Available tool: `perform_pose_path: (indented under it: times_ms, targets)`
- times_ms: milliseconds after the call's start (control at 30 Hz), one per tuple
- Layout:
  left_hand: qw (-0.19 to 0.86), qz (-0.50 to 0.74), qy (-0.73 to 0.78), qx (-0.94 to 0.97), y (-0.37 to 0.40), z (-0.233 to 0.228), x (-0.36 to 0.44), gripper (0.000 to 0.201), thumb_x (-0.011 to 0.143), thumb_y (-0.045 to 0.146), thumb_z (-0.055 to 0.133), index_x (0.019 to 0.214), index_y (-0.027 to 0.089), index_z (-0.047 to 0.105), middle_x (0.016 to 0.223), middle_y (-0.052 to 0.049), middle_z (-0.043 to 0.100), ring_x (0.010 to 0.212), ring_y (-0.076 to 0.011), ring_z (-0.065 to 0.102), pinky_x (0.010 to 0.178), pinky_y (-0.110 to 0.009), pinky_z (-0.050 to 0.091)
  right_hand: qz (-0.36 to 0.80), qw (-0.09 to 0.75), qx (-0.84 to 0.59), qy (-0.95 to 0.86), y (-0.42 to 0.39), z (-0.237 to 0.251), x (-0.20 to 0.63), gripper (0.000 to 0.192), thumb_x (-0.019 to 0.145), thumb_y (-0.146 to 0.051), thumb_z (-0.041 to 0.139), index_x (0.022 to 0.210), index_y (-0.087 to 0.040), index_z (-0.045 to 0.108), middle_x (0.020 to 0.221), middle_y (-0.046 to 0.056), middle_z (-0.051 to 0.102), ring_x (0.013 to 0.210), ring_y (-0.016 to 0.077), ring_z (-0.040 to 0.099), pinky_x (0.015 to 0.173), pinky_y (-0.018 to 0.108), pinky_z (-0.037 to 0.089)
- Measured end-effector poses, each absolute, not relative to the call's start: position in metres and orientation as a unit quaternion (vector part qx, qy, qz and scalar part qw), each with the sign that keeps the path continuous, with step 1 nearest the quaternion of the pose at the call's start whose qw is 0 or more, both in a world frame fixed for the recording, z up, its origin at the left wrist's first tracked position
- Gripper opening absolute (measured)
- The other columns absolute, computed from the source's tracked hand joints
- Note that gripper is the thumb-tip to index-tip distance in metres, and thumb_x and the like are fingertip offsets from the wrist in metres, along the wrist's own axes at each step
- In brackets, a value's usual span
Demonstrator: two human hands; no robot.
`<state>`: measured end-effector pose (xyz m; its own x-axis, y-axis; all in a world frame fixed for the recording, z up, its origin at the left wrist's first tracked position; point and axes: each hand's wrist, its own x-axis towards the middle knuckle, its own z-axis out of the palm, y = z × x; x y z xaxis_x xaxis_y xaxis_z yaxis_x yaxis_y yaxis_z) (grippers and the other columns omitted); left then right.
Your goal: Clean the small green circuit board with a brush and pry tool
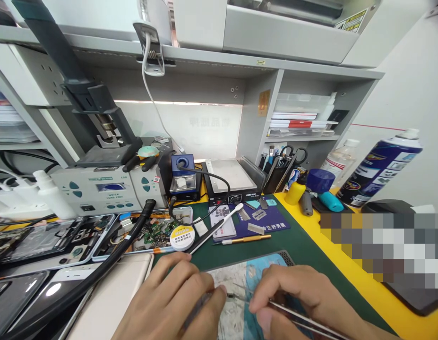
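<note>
My right hand (pixel 293 293) is closed in a pinch around metal tweezers (pixel 304 322), whose thin tips point left. My left hand (pixel 179 297) has its fingers curled and pressed down close by; what they hold is mostly hidden beneath them. A small dark piece (pixel 231 295) shows between the left fingertips and the tweezer tips, too small to name. Both hands are over a scratched white and blue work mat (pixel 236 321) lying on the green bench surface (pixel 311 257).
At left, phones (pixel 66 276) and a tray of circuit boards (pixel 148 236) lie under a black hose (pixel 132 236). Behind the mat are a white-tipped brush (pixel 219 226), a gold-handled knife (pixel 247 239) and razor blades (pixel 259 215). A hot plate (pixel 229 174) and a spray can (pixel 382 165) stand farther back.
</note>
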<state>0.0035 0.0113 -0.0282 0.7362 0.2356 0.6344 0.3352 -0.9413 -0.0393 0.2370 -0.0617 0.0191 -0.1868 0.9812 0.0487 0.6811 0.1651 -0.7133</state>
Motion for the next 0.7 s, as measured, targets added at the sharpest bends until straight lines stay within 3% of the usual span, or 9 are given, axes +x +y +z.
perform_pose_path:
  times_ms: [233, 500, 700]
  targets:
    - [0.073, -0.342, -0.145, -0.926, 0.013, -0.028, 0.005, 0.024, 0.098, 0.007, 0.052, 0.105, 0.017, 0.072, 0.088, -0.001, 0.073, 0.079, -0.0177, 0.064, 0.097, -0.042, 0.043, 0.269, 0.280, -0.545, -0.743, -0.059, 0.008, 0.241, 0.013, 0.086, -0.020, 0.059, 0.077, -0.023, 0.069, 0.062, -0.002, 0.067, 0.053, 0.0121, 0.060, 0.051, 0.017, 0.046]
    - [0.039, -0.360, -0.170, -0.917, 0.009, -0.021, 0.011, 0.026, 0.097, 0.007, 0.051, 0.092, 0.018, 0.073, 0.082, 0.000, 0.073, 0.073, -0.0169, 0.063, 0.084, -0.036, 0.048, 0.360, 0.325, -0.488, -0.726, -0.055, -0.007, 0.242, 0.018, 0.089, -0.026, 0.056, 0.089, -0.017, 0.071, 0.062, 0.001, 0.068, 0.048, 0.0107, 0.053, 0.049, 0.020, 0.040]
    - [0.026, -0.368, -0.177, -0.912, 0.009, -0.019, 0.012, 0.028, 0.094, 0.002, 0.051, 0.094, 0.018, 0.074, 0.082, 0.000, 0.073, 0.074, -0.0178, 0.062, 0.080, -0.035, 0.049, 0.280, 0.334, -0.469, -0.768, -0.057, -0.010, 0.243, 0.011, 0.089, -0.023, 0.061, 0.088, -0.021, 0.072, 0.061, -0.002, 0.065, 0.048, 0.0099, 0.054, 0.049, 0.018, 0.041]
